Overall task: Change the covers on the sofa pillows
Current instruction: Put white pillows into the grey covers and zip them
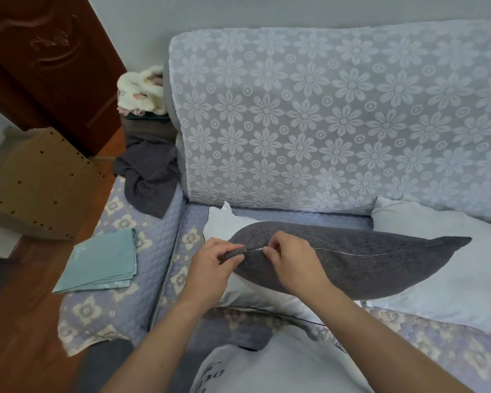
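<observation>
**Zip end of the grey pillow in both hands**

Head view: a pillow in a dark grey cover (352,265) lies lengthwise on the sofa seat (437,350), its zip seam facing up. The left hand (210,268) pinches the grey fabric at the pillow's left corner, thumb and fingers curled round the bunched end. The right hand (289,259) is just beside it, fingertips pressed together on the seam at what looks like the zip pull; the pull itself is too small to make out. Under and around the grey pillow lie bare white pillows (451,265), with no covers showing. A folded stack of teal covers (102,262) sits on the sofa arm to the left, well apart from the hands, and a crumpled grey cloth (150,177) lies near the back corner.

As a judgement, the task is under way: at least two pillows look uncovered, this grey cover's zip is being worked, and whether it is going on or off cannot be told. The teal stack looks untouched.
</observation>
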`<state>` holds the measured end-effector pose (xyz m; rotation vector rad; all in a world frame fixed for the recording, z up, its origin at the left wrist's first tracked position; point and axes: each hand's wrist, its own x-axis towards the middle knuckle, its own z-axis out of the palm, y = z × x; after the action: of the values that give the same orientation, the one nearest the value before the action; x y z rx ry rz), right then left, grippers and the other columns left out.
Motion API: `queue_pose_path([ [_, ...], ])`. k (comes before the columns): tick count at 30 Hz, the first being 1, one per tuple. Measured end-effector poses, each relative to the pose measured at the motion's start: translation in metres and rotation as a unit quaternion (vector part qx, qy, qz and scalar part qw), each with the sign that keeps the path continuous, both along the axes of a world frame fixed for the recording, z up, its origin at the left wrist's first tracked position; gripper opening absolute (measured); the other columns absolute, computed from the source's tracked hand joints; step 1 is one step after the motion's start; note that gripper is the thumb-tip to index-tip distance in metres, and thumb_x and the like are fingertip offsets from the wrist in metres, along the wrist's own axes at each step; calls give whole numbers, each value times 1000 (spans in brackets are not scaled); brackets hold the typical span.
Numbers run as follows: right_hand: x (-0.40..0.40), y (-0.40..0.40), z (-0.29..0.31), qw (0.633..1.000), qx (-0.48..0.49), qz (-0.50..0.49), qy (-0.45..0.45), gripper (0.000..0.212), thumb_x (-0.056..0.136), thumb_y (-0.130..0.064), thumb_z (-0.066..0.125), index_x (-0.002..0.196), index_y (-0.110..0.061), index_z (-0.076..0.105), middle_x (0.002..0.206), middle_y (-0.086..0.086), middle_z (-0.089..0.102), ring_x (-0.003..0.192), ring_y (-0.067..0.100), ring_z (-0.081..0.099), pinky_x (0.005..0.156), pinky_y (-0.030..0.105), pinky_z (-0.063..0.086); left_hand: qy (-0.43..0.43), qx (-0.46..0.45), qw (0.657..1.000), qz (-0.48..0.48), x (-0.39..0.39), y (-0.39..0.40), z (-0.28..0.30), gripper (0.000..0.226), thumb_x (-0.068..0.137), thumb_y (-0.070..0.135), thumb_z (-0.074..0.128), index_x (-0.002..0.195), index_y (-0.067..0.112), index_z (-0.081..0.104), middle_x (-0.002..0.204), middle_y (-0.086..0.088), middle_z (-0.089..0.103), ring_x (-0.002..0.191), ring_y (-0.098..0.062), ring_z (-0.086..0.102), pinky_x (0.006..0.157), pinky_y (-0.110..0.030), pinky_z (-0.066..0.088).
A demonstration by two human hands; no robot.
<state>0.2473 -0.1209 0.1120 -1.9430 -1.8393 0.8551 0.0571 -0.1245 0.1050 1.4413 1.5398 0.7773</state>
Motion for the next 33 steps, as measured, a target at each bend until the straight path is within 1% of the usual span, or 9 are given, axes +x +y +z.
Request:
queue_pose_path([
  [5, -13, -3, 0, 1000, -21, -15, 7, 14, 94, -34, 62, 85, -24, 59, 78, -9, 59, 79, 15, 57, 69, 32, 42, -10, -6, 999, -44, -15, 1, 1, 27, 86, 9, 77, 101, 31, 78, 99, 7, 63, 93, -4, 62, 81, -14, 46],
  [9, -27, -12, 1, 999, -32, -9, -24, 14, 93, -34, 61, 85, -23, 61, 80, -7, 62, 80, 17, 60, 73, 36, 50, 7, 10, 995, -102, -28, 2, 0, 26, 85, 11, 79, 103, 29, 79, 96, 9, 63, 93, -9, 62, 80, -17, 48],
  [13, -24, -21, 5, 998, -32, 27, -42, 16, 95, -31, 59, 82, -24, 55, 76, -9, 59, 73, 15, 56, 68, 37, 47, 38, 39, 992, -118, -46, 5, -5, 21, 84, 12, 80, 100, 25, 81, 87, 10, 62, 85, -10, 62, 73, -13, 44],
  [17, 5, -25, 12, 992, -80, -31, -98, 18, 98, -30, 59, 82, -24, 55, 79, -6, 62, 76, 19, 60, 70, 37, 48, 64, 76, 984, -145, -53, 5, -5, 17, 84, 16, 80, 98, 25, 81, 81, 13, 59, 81, -7, 60, 69, -11, 41],
  [21, 8, -28, 21, 984, -131, -110, 46, 18, 98, -12, 58, 80, -11, 60, 71, 4, 69, 65, 13, 69, 70, 34, 60, 90, 110, 969, -202, -51, 12, -1, 15, 87, 21, 77, 102, 26, 78, 85, 16, 55, 81, -5, 56, 72, -17, 43],
  [24, 4, -32, 25, 964, -149, -167, 143, 21, 99, -6, 56, 79, -4, 60, 68, 9, 67, 65, 19, 68, 71, 37, 62, 157, 229, 926, -256, -44, 15, 7, 29, 86, 16, 75, 113, 25, 69, 103, 10, 53, 97, -11, 52, 83, -26, 45],
  [27, 2, -36, 26, 957, -151, -185, 162, 21, 100, -7, 54, 82, -1, 60, 71, 14, 66, 70, 27, 68, 73, 41, 62, 246, 341, 837, -350, -30, 12, 7, 32, 83, 11, 69, 113, 24, 68, 112, 1, 54, 104, -24, 51, 85, -35, 43],
  [29, 1, -38, 25, 956, -153, -188, 167, 20, 101, -7, 54, 83, 0, 60, 73, 15, 66, 71, 28, 67, 73, 41, 62, 300, 350, 803, -378, -22, 11, 3, 36, 82, 16, 67, 117, 25, 66, 121, -4, 53, 111, -29, 50, 92, -39, 43],
  [33, 1, -37, 23, 950, -154, -200, 182, 19, 101, -9, 54, 85, -1, 60, 74, 15, 66, 71, 27, 67, 74, 41, 62, 370, 315, 778, -398, -16, 10, -1, 50, 81, 36, 69, 129, 29, 58, 135, -11, 50, 119, -35, 47, 99, -47, 44],
])
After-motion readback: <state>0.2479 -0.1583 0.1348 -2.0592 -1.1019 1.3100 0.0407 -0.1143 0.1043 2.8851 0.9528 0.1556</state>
